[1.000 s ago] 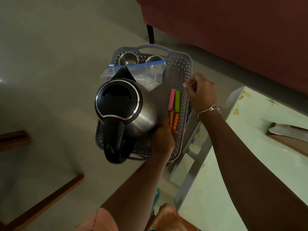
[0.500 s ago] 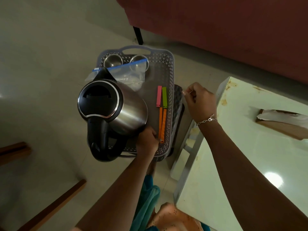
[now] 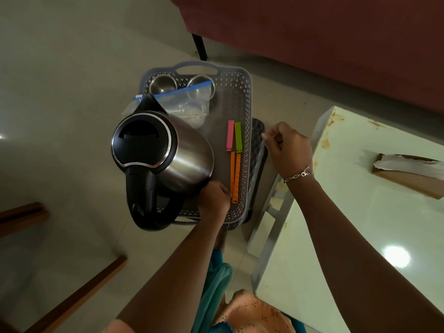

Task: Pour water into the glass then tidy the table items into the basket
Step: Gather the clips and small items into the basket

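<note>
**Head view, looking down.** The grey lattice basket [image 3: 248, 104] stands on the tiled floor [image 3: 60, 92] and serves as the landmark.

The steel kettle [image 3: 189, 162] is in the basket against its left side, with its black lid uppermost and its spout toward the basket's far end. The kettle's black handle [image 3: 144, 203] overhangs the basket's near left corner.

Two steel cups [image 3: 163, 84] stand side by side at the basket's far end. A clear zip bag [image 3: 189, 102] with a blue seal partly covers them and lies between the cups and the kettle.

On the basket's bottom, along its right wall, a pink clip [image 3: 230, 135] and a green clip [image 3: 237, 137] lie side by side. Two orange clips [image 3: 235, 176] lie in line with them, toward the basket's near end.

**Hands.**
- The left hand [image 3: 213, 200] is at the basket's near end, against the kettle's base and just beside the orange clips. Its fingers curl round the kettle's lower edge.
- The right hand [image 3: 288, 150] is outside the basket, just beyond its right wall. It is above a darker lattice piece [image 3: 258, 145] that shows beside and beneath that wall. Its fingers are drawn together in a curl, and whether they pinch anything cannot be told. A bracelet [image 3: 300, 175] circles the wrist.

**Surroundings.**
- A white table [image 3: 360, 236] stands to the right of the basket, with a torn piece of cardboard [image 3: 408, 179] on it.
- Dark red furniture [image 3: 336, 44] on a black leg [image 3: 199, 46] stands beyond the basket's far end.
- A wooden bar [image 3: 79, 292] lies on the floor to the left of the basket, well apart from it.
</note>
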Demonstrator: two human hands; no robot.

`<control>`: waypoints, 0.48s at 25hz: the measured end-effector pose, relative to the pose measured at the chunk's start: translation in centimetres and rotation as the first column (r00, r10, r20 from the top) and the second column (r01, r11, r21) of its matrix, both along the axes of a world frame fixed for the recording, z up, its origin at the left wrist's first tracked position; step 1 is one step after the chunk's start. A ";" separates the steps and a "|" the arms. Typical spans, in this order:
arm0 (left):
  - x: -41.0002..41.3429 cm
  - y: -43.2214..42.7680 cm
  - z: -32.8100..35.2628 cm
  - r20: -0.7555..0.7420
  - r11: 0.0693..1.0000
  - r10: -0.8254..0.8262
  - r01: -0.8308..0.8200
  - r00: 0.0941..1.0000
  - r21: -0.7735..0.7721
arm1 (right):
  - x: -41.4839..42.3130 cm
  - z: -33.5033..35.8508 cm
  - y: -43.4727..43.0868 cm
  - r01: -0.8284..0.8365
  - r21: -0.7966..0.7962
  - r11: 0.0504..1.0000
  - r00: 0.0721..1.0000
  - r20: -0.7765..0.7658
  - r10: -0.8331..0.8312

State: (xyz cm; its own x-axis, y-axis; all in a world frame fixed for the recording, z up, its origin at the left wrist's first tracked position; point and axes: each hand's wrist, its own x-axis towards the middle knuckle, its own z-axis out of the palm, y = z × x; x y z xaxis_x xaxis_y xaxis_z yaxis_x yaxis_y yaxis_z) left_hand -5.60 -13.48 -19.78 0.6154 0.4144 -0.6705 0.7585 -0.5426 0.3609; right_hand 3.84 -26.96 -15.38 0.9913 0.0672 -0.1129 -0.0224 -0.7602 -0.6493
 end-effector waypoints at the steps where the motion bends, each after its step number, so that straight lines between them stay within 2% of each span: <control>1: 0.1 0.0 0.0 0.002 1.000 -0.013 0.013 1.000 0.009 | 0.0 -0.1 0.0 0.003 0.003 1.000 1.000 -0.006 -0.003; 6: 0.1 -0.2 0.1 -0.012 0.999 -0.012 0.012 1.000 0.030 | 0.1 -0.3 0.3 0.006 0.003 1.000 1.000 0.001 -0.006; 12: 0.2 -0.4 -0.4 -0.035 0.999 -0.008 0.009 0.999 0.049 | 0.6 -0.2 1.2 -0.069 0.016 0.997 0.994 0.089 0.068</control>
State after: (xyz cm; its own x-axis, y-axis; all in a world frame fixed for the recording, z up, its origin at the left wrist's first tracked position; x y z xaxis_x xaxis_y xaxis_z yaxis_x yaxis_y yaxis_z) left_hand -5.37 -13.84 -20.20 0.5955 0.4421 -0.6708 0.7656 -0.5655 0.3069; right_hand 4.40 -25.79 -15.54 0.9904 0.1367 -0.0228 0.0877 -0.7456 -0.6606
